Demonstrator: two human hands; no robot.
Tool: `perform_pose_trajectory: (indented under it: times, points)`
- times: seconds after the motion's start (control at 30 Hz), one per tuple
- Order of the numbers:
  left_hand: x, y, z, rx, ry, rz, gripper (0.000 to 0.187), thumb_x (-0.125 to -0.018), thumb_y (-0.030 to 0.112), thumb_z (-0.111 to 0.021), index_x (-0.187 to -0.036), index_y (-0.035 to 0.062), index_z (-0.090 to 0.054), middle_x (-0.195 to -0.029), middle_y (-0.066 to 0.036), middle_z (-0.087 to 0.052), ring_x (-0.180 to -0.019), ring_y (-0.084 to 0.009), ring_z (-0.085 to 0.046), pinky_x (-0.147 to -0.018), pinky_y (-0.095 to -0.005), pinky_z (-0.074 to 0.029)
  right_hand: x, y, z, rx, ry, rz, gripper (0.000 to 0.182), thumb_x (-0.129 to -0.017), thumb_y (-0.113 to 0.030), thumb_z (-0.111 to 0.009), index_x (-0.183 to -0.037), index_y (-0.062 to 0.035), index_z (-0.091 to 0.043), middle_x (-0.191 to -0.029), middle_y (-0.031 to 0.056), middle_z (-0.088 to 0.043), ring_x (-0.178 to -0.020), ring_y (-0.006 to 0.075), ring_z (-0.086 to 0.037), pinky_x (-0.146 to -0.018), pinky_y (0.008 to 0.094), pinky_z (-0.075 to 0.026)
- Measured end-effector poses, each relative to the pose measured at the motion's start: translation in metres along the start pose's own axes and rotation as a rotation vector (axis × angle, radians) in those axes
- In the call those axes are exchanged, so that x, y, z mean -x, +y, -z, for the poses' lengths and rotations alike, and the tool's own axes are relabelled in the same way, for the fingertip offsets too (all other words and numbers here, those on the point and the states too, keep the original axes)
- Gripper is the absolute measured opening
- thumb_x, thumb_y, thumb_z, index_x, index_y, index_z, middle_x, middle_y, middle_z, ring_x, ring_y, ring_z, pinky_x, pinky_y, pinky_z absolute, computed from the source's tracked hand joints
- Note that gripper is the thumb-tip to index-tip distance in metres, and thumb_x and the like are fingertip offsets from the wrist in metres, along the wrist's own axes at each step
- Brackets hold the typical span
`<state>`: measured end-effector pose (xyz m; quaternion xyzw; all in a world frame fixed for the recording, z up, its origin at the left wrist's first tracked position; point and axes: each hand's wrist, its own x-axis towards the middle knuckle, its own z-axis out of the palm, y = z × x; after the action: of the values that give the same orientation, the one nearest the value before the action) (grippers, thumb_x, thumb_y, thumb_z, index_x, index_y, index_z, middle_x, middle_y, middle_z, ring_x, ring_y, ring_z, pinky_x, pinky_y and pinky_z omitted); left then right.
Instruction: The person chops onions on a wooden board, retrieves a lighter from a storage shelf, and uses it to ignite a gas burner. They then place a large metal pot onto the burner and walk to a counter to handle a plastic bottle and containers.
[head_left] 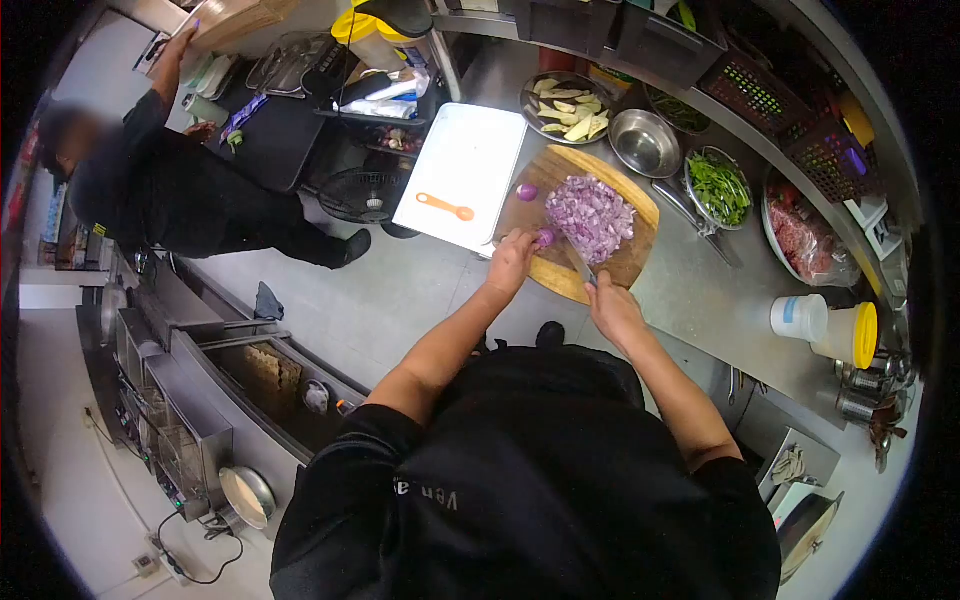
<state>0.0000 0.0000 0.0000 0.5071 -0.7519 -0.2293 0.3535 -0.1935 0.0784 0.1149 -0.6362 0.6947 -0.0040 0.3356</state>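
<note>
On the round wooden board (pixel 643 199) lies a heap of chopped purple onion (pixel 592 217). My left hand (pixel 512 259) is at the board's left edge, its fingers closed on a small onion piece (pixel 544 238). The handle of a knife (pixel 583 268) is in my right hand (pixel 612 304) at the board's near edge, and its blade lies between the held piece and the heap. Another onion piece (pixel 527 192) rests at the board's upper left. A white board (pixel 465 160) with an orange spoon (pixel 445 207) on it lies to the left.
Behind the board are a plate of cut vegetables (pixel 568 107) and a metal bowl (pixel 645 143). Greens (pixel 718 188), a meat bowl (pixel 806 232) and tubs (pixel 800 317) stand to the right. A co-worker (pixel 185 190) is at the left counter. A shelf (pixel 740 100) overhangs the back.
</note>
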Motion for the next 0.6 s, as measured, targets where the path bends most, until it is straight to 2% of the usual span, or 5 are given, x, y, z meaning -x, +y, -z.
perform_pose_trajectory:
  times: [0.07, 0.17, 0.3, 0.37, 0.6]
  points:
    - [0.000, -0.001, -0.003, 0.012, 0.045, -0.080, 0.017, -0.084, 0.008, -0.063, -0.100, 0.0028, -0.063, -0.093, -0.015, -0.061, -0.082, -0.0358, -0.059, -0.071, -0.0399, -0.048, 0.002, 0.002, 0.001, 0.013, 0.026, 0.001, 0.031, -0.096, -0.026, -0.043, -0.101, 0.0042, -0.047, -0.088, 0.0316, -0.061, -0.086, 0.0465, -0.060, -0.078, 0.0531, -0.045]
    - [0.003, -0.003, -0.003, 0.004, 0.009, -0.029, 0.015, -0.082, 0.007, -0.064, -0.097, 0.0019, -0.064, -0.093, -0.016, -0.061, -0.083, -0.0346, -0.060, -0.071, -0.0389, -0.049, -0.001, 0.011, -0.013, 0.038, 0.067, 0.096, 0.032, -0.097, -0.027, -0.041, -0.101, 0.0042, -0.047, -0.087, 0.0314, -0.061, -0.085, 0.0467, -0.060, -0.077, 0.0534, -0.045]
    - [0.003, -0.005, -0.005, 0.033, 0.026, -0.040, 0.014, -0.082, 0.005, -0.065, -0.095, 0.0009, -0.065, -0.093, -0.015, -0.062, -0.085, -0.0333, -0.061, -0.074, -0.0374, -0.050, -0.002, 0.009, -0.019, 0.044, 0.032, 0.101, 0.033, -0.097, -0.028, -0.041, -0.101, 0.0041, -0.047, -0.087, 0.0312, -0.061, -0.086, 0.0465, -0.060, -0.077, 0.0535, -0.045]
    - [0.003, -0.006, -0.006, 0.018, 0.052, -0.095, 0.014, -0.082, 0.001, -0.063, -0.096, -0.0018, -0.065, -0.095, -0.016, -0.062, -0.087, -0.0315, -0.062, -0.076, -0.0344, -0.052, -0.001, 0.007, -0.016, 0.037, -0.015, 0.068, 0.033, -0.097, -0.028, -0.041, -0.101, 0.0041, -0.047, -0.088, 0.0310, -0.062, -0.086, 0.0464, -0.060, -0.078, 0.0539, -0.045]
    - [0.004, -0.020, -0.014, 0.136, 0.029, -0.102, 0.016, -0.082, -0.007, -0.058, -0.097, -0.0062, -0.063, -0.096, -0.018, -0.060, -0.086, -0.0301, -0.063, -0.077, -0.0310, -0.056, -0.004, 0.011, -0.013, 0.046, 0.019, 0.122, 0.032, -0.096, -0.027, -0.043, -0.102, 0.0045, -0.047, -0.087, 0.0310, -0.062, -0.086, 0.0465, -0.060, -0.078, 0.0537, -0.045]
